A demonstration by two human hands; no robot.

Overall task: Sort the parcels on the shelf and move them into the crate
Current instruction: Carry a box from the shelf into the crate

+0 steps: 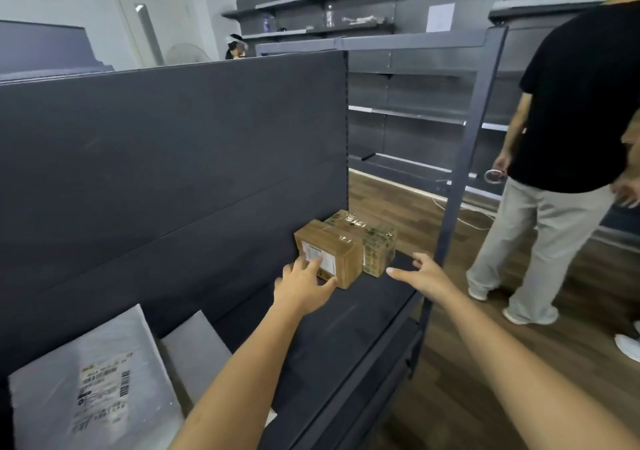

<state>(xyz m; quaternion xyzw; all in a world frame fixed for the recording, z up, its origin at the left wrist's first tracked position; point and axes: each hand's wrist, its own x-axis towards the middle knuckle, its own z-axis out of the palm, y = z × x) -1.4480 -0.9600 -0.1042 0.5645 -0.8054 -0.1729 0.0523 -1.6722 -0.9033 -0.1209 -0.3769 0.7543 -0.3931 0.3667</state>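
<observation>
The brown cardboard parcel (327, 254) sits on the dark shelf (346, 328) near its right end, close to the back panel. A second parcel bound in green-printed tape (377, 243) is pressed against its far side. Because the two boxes touch, pulling the brown one by a single face could drag or tip its neighbour toward the shelf's open right edge and onto the floor. A one-sided hold on the smooth cardboard might also slip. The left hand (304, 281) lies on the labelled front face, fingers spread and thumb by the lower corner; its grip is wide and not closed round anything. The right hand (420, 276) hovers just beside the taped parcel, fingers splayed, its grip open and holding nothing. Two grey mailer bags (93, 380) lean at the shelf's left end. The crate is out of view.
</observation>
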